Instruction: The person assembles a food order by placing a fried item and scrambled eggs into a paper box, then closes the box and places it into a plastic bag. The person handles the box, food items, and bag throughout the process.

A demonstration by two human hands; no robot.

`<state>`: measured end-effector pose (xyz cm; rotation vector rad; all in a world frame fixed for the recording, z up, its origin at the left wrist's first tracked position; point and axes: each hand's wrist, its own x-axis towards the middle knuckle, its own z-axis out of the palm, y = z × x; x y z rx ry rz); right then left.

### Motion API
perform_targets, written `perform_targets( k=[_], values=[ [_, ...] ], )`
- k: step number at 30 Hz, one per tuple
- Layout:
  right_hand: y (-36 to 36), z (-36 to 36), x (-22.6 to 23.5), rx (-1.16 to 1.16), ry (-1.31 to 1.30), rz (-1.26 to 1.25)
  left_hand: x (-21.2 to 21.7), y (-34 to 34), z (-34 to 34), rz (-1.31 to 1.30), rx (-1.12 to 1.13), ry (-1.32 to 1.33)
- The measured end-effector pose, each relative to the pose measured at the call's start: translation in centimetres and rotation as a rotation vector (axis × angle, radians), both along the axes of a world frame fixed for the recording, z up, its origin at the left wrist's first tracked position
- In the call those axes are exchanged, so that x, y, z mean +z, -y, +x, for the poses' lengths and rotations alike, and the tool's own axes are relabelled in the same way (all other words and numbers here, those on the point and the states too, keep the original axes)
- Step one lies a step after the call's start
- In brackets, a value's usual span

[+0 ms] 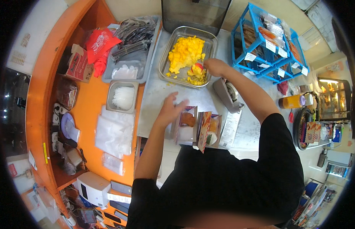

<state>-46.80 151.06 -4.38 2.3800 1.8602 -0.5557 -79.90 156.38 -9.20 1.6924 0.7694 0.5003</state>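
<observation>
A metal tray (164,78) holds a heap of yellow scrambled egg (186,53), with a smaller clump at its near right corner. My right hand (215,68) is closed at the tray's right rim around a small red utensil (199,66), whose end is in the egg; its exact kind is hidden. My left hand (173,108) is open, fingers spread, beside the upper left edge of an open paper meal box (178,124). That box contains a brown fried piece (188,119) and white rice (185,133). A second open box (218,128) stands to its right, with similar food inside.
A grey tape dispenser (224,95) sits right of the boxes, above a printed paper slip (231,128). Blue baskets (257,63) of packets stand back right. On the orange counter (91,126) are plastic bags (115,129), a metal tub (110,97) and a grey bin (148,70).
</observation>
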Motion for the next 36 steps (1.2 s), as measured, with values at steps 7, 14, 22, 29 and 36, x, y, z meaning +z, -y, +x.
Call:
perform_targets(
  k=[7,14,22,29,36],
  values=[
    [4.0,-4.0,7.6,-0.197,-0.331,0.126,3.4,-0.9,-7.5,-0.761,-0.078,-0.106],
    [8.8,-21.1,5.6,0.011,-0.252,-0.033,1.5,-2.9,-9.2,-1.038,-0.053,-0.067],
    [12.6,-29.9,4.6,-0.247,-0.046,0.092,1.7,-2.1,-8.9,-0.912,-0.177,0.045],
    [13.0,-27.9,4.5,-0.222,0.052,0.04,1.8,-1.5,-8.5,-0.829,-0.179,0.057],
    [12.5,-27.5,5.6,-0.09,-0.042,-0.077,4.1,-0.4,-8.5,-0.562,-0.209,-0.069]
  ],
)
